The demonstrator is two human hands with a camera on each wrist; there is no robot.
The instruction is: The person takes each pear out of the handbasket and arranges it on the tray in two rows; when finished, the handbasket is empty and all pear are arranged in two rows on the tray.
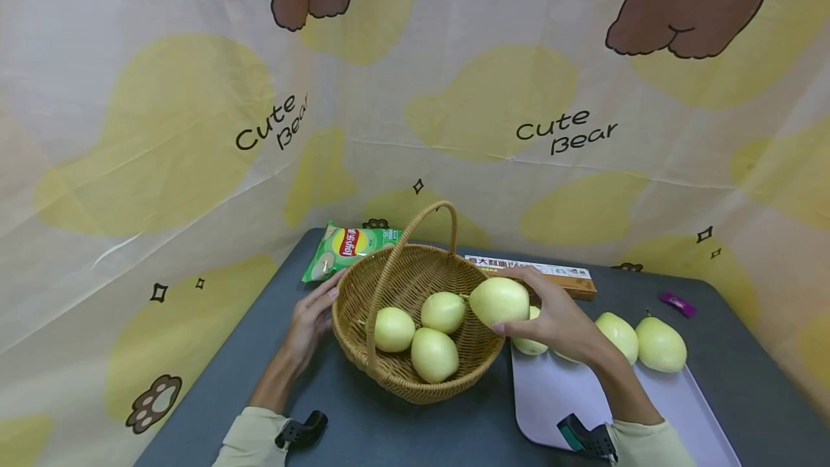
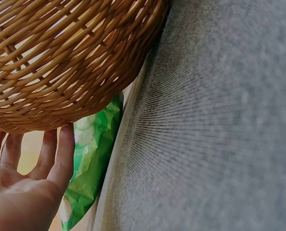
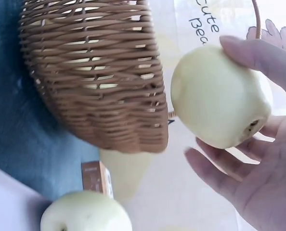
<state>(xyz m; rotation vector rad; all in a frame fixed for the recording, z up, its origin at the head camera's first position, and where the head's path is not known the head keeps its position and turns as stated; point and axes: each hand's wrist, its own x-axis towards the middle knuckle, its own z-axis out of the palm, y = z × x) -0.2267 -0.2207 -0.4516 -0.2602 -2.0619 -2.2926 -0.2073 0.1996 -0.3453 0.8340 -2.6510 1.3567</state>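
A wicker basket [image 1: 389, 276] with an arched handle stands on the dark table, holding three pale yellow-green pears [image 1: 435, 356]. My right hand [image 1: 563, 316] grips another pear [image 1: 501, 301] at the basket's right rim. In the right wrist view, thumb and fingers hold this pear [image 3: 217, 96] just above the wicker edge. My left hand [image 1: 311, 326] rests against the basket's left side. The left wrist view shows its fairly straight fingers [image 2: 63, 149] with their tips at the wicker rim; the thumb is out of view there.
Right of the basket lies a pale tray [image 1: 538, 402] with several pears [image 1: 661, 344], some partly behind my right hand. A green Lay's chip bag [image 1: 324, 259] lies behind the basket at left, an oblong box [image 1: 573, 285] at back right. A small purple packet [image 1: 677, 304] lies far right.
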